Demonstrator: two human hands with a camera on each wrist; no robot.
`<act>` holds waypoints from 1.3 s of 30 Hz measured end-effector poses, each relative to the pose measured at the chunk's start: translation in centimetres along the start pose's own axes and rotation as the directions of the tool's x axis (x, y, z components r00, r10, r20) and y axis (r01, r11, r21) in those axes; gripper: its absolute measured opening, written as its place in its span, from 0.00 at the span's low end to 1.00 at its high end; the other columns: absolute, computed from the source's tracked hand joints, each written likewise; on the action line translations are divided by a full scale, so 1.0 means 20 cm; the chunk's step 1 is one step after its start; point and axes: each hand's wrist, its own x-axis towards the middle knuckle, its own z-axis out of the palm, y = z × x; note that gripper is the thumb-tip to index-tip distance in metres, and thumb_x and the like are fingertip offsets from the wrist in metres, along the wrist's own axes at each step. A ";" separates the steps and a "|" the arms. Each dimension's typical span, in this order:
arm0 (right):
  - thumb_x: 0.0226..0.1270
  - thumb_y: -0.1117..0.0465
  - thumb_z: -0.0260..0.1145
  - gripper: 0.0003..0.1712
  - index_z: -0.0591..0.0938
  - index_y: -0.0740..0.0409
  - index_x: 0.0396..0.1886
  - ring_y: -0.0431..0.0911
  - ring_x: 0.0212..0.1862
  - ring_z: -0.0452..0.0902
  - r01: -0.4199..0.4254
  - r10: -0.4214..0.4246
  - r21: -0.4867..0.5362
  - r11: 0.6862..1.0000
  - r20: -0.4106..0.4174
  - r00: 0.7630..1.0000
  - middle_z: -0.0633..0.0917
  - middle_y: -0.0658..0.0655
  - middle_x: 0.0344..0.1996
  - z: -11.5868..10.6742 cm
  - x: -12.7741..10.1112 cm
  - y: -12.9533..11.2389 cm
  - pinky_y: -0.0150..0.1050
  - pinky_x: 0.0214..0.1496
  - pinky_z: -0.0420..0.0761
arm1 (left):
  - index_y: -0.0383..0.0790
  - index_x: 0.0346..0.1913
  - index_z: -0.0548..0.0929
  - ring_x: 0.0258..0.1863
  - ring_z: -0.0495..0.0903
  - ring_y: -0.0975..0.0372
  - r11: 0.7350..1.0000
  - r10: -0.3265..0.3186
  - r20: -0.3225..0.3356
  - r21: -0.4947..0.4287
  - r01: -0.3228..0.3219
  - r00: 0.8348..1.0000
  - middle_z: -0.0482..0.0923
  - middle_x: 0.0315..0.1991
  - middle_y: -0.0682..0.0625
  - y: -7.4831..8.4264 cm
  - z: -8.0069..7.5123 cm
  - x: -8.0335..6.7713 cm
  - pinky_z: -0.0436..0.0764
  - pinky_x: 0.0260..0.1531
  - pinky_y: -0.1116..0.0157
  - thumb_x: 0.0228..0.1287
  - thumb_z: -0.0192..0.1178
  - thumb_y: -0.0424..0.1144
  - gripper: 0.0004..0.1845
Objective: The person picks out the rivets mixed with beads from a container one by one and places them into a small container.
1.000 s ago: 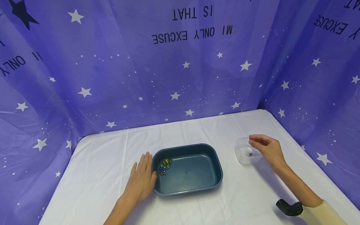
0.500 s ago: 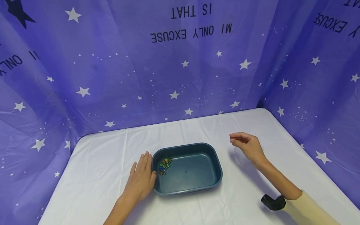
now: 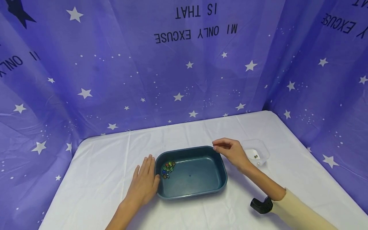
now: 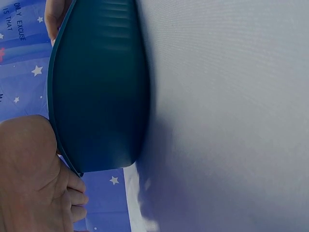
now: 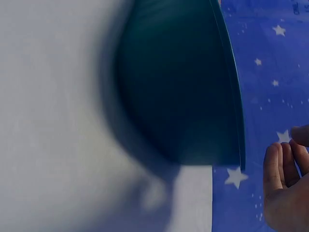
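A dark teal tub sits mid-table with several coloured marbles bunched in its left end. My left hand lies flat on the cloth, fingers straight, its edge touching the tub's left wall. That hand's palm also touches the tub in the left wrist view. My right hand hovers over the tub's far right corner, fingers loosely curled, nothing visible in them. The right wrist view shows its curled fingers beside the tub.
A small clear plastic container with a couple of marbles stands right of the tub, behind my right hand. The white cloth-covered table is enclosed by purple star-print curtains on three sides.
My right hand has moved left from above the clear container to the tub's far right corner. The left hand and tub have stayed put.
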 end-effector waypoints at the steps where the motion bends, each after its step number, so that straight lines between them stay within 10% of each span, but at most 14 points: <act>1: 0.65 0.66 0.71 0.15 0.85 0.70 0.48 0.45 0.42 0.84 0.001 -0.001 0.003 1.000 0.009 1.000 0.86 0.66 0.43 0.02 0.00 -0.01 0.31 0.46 0.81 | 0.23 0.74 0.57 0.76 0.49 0.43 1.000 0.000 0.001 0.000 0.000 1.000 0.51 0.76 0.33 0.00 0.00 0.00 0.51 0.69 0.39 0.74 0.52 0.41 0.35; 25: 0.65 0.66 0.70 0.10 0.87 0.64 0.45 0.51 0.40 0.86 0.072 -0.075 0.021 0.997 0.286 0.955 0.88 0.57 0.39 0.48 -0.02 0.02 0.34 0.42 0.83 | 0.23 0.74 0.56 0.76 0.49 0.42 1.000 -0.011 0.009 -0.002 0.012 1.000 0.51 0.76 0.32 0.01 0.01 0.01 0.51 0.70 0.39 0.74 0.52 0.41 0.35; 39: 0.62 0.61 0.75 0.12 0.89 0.61 0.43 0.36 0.37 0.82 0.117 -0.031 -0.181 0.977 0.419 0.908 0.89 0.48 0.36 0.65 -0.02 0.04 0.32 0.41 0.81 | 0.23 0.74 0.56 0.76 0.48 0.42 1.000 -0.010 0.018 -0.002 0.010 1.000 0.51 0.76 0.32 0.01 0.00 0.01 0.50 0.70 0.39 0.74 0.51 0.41 0.35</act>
